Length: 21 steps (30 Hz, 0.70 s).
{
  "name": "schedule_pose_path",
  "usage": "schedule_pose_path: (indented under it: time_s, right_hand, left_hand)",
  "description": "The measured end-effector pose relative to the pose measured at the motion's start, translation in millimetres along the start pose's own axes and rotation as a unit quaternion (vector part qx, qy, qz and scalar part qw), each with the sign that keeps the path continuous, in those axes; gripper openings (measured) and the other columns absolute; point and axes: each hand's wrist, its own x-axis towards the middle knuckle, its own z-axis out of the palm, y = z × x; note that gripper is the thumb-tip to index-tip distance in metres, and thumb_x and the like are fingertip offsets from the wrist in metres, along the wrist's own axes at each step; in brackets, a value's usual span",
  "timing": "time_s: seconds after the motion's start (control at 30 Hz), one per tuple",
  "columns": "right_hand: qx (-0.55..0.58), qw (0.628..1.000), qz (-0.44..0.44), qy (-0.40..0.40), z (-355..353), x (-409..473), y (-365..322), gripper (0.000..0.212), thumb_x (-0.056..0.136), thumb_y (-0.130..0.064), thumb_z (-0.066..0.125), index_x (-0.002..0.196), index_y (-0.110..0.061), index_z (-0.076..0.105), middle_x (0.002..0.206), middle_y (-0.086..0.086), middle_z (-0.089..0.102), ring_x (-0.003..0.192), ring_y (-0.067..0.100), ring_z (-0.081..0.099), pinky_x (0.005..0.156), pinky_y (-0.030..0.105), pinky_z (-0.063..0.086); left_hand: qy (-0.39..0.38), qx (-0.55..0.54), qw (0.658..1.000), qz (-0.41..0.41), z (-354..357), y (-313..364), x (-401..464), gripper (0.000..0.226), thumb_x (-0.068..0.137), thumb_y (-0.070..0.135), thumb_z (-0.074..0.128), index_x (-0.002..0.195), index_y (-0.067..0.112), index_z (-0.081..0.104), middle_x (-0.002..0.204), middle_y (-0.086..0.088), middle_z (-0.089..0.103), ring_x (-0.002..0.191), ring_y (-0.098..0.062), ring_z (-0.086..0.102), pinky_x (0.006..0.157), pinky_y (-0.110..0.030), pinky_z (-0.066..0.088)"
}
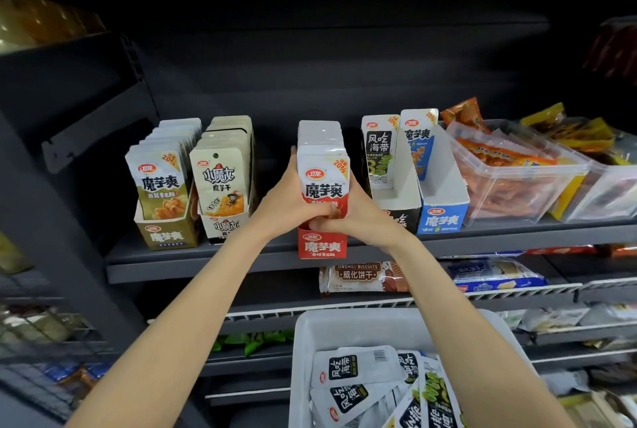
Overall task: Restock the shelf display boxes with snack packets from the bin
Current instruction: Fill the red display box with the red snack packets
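Judging by how things sit, the restock looks roughly halfway done, maybe a bit past. A stack of red packets (323, 165) is gripped between both hands right over the red box (322, 244) in the middle of the shelf (193, 264); the left hand (287, 201) is wrapped round the stack's left side and the right hand (358, 217) is curled round its lower right corner, thumbs meeting at the front. The stack is seated in the box or very nearly, it can't be told which for sure. Off to the left, the gold box (164, 233) and the cream box (225, 224) beside it are packed full already. To the right, the black box (396, 200) shows only one seaweed packet (380, 151) standing up and the blue box (443, 210) looks just as thin, so those two are probably what's left. More seaweed packets (358, 372) are lying loose in the white bin (310, 327) near the bottom, so plenty of stock is still waiting to be put up.
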Motion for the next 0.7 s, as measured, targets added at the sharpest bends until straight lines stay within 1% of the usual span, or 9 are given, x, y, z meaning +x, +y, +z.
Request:
schedule_pose_path:
  time_s: [0.17, 0.27, 0.33, 0.4, 0.47, 0.5, 0.53, 0.6, 0.7]
  right_hand:
    - [0.006, 1.000, -0.012, 0.004, 0.7, 0.3, -1.1, 0.089, 0.068, -0.016, 0.082, 0.137, -0.021, 0.027, 0.130, 0.001, 0.049, 0.116, 0.004, 0.054, 0.092, 0.020, 0.049]
    - [0.010, 1.000, -0.002, 0.002, -0.5, -1.5, -1.5, 0.095, 0.070, -0.018, 0.082, 0.143, -0.020, 0.021, 0.129, -0.004, 0.053, 0.115, 0.002, 0.055, 0.096, 0.026, 0.049]
    - [0.016, 1.000, -0.001, -0.001, -2.2, -5.1, -1.5, 0.096, 0.073, -0.021, 0.080, 0.146, -0.020, 0.017, 0.134, -0.006, 0.050, 0.117, -0.001, 0.053, 0.096, 0.022, 0.048]
    - [0.023, 1.000, 0.003, -0.010, -2.6, -11.3, -1.3, 0.098, 0.075, -0.024, 0.079, 0.148, -0.022, 0.014, 0.139, -0.008, 0.046, 0.119, -0.006, 0.049, 0.096, 0.018, 0.047]
    - [0.026, 0.999, 0.006, -0.021, -0.9, -17.6, 1.4, 0.098, 0.074, -0.020, 0.079, 0.146, -0.023, 0.014, 0.137, -0.009, 0.045, 0.116, -0.010, 0.050, 0.090, 0.011, 0.046]
    - [0.021, 1.000, 0.009, -0.022, 1.1, -19.6, 4.1, 0.101, 0.074, -0.018, 0.080, 0.147, -0.023, 0.011, 0.137, -0.009, 0.045, 0.114, -0.011, 0.050, 0.089, 0.010, 0.046]
    - [0.012, 1.000, 0.011, -0.019, 3.4, -21.4, 4.2, 0.105, 0.074, -0.019, 0.080, 0.149, -0.022, 0.007, 0.138, -0.007, 0.045, 0.115, -0.008, 0.051, 0.092, 0.012, 0.047]
    - [-0.007, 1.000, 0.006, -0.012, 6.7, -22.2, 5.7, 0.111, 0.074, -0.026, 0.079, 0.151, -0.021, -0.001, 0.141, -0.006, 0.043, 0.119, -0.002, 0.051, 0.097, 0.016, 0.045]
    - [-0.015, 1.000, -0.006, -0.020, 10.4, -16.8, 7.4, 0.110, 0.076, -0.033, 0.076, 0.150, -0.022, -0.004, 0.144, -0.006, 0.041, 0.121, 0.001, 0.049, 0.091, 0.006, 0.043]
  left_hand:
    - [0.008, 0.019, 1.000, 0.018, -3.4, -1.0, -2.4, 0.099, 0.068, 0.042, 0.078, 0.147, 0.033, 0.018, 0.134, 0.013, 0.051, 0.119, -0.008, 0.051, 0.099, -0.036, 0.046]
    - [0.006, 0.021, 0.999, 0.034, -5.9, 0.5, -4.7, 0.094, 0.073, 0.037, 0.078, 0.146, 0.029, 0.020, 0.135, 0.010, 0.049, 0.120, -0.008, 0.050, 0.099, -0.032, 0.045]
    - [0.002, 0.012, 0.999, 0.038, -8.0, 2.8, -8.0, 0.091, 0.073, 0.037, 0.078, 0.145, 0.029, 0.023, 0.133, 0.013, 0.048, 0.117, -0.003, 0.050, 0.098, -0.030, 0.046]
    - [-0.005, -0.008, 0.999, 0.036, -9.5, 3.0, -14.0, 0.088, 0.075, 0.037, 0.077, 0.143, 0.035, 0.021, 0.132, 0.016, 0.047, 0.114, 0.003, 0.050, 0.092, -0.019, 0.045]
    - [-0.013, -0.023, 0.999, 0.026, -10.5, 2.0, -25.0, 0.090, 0.079, 0.037, 0.072, 0.142, 0.043, 0.009, 0.127, 0.027, 0.044, 0.107, 0.018, 0.047, 0.082, -0.004, 0.042]
    - [-0.015, -0.026, 0.999, 0.019, -10.4, 0.2, -31.5, 0.092, 0.080, 0.038, 0.070, 0.143, 0.044, 0.002, 0.126, 0.032, 0.039, 0.104, 0.023, 0.044, 0.081, -0.001, 0.040]
    - [-0.016, -0.027, 0.999, 0.013, -10.1, -0.9, -38.2, 0.096, 0.079, 0.041, 0.068, 0.145, 0.042, -0.002, 0.127, 0.034, 0.035, 0.105, 0.024, 0.041, 0.086, -0.003, 0.039]
    - [-0.017, -0.030, 0.999, 0.009, -8.9, -3.5, -48.8, 0.104, 0.074, 0.048, 0.067, 0.147, 0.038, -0.006, 0.131, 0.031, 0.032, 0.110, 0.019, 0.038, 0.099, -0.020, 0.041]
    - [-0.009, -0.040, 0.999, 0.012, -5.9, -8.8, -55.4, 0.098, 0.079, 0.041, 0.069, 0.146, 0.042, -0.002, 0.130, 0.035, 0.033, 0.108, 0.024, 0.038, 0.103, -0.033, 0.044]
